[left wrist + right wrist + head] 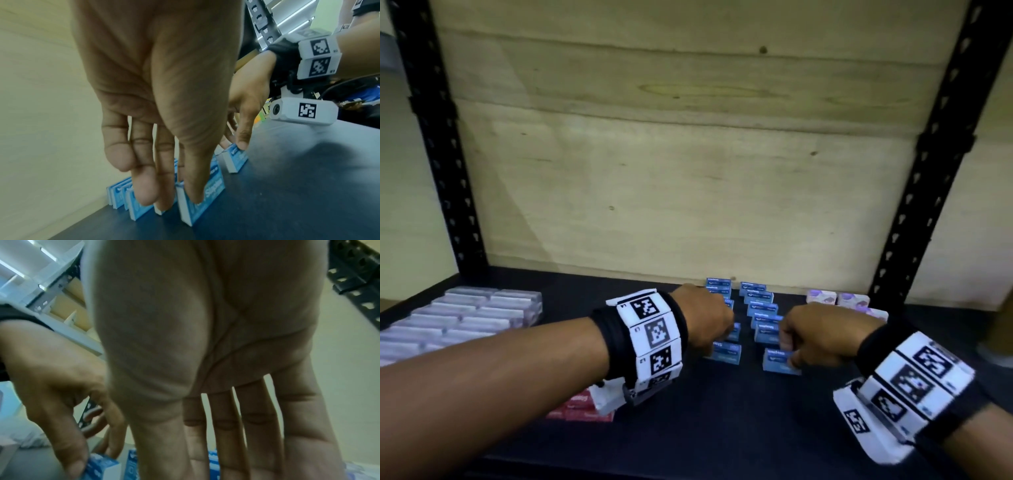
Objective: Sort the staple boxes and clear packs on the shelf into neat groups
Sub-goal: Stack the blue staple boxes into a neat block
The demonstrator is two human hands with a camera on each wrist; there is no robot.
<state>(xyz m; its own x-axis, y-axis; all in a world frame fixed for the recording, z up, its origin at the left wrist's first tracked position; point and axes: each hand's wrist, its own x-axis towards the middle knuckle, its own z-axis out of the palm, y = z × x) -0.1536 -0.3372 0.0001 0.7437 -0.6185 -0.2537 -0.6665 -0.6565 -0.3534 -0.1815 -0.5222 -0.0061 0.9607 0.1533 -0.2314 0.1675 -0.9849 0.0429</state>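
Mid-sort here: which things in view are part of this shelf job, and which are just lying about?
Job: blue cardboard staple boxes in two rows; red cardboard staple boxes; pale lilac boxes; clear plastic packs; left hand and right hand, fingers on the blue rows.
Not job: plywood back panel; black slotted metal uprights; marker-printed wristbands.

**Wood, metal, card and plastic on your shelf**

Your shelf board (722, 428) is dark and matt. Behind it is a pale wood panel (688, 171) with plain grain and knots, set between black perforated uprights (438, 154) that look like painted metal. The blue staple boxes (780, 365) in the middle are printed card with a slight sheen. The clear packs (465, 318) at far left are glossy plastic. Your wristbands (650, 339) are black cloth carrying smooth white plastic blocks.
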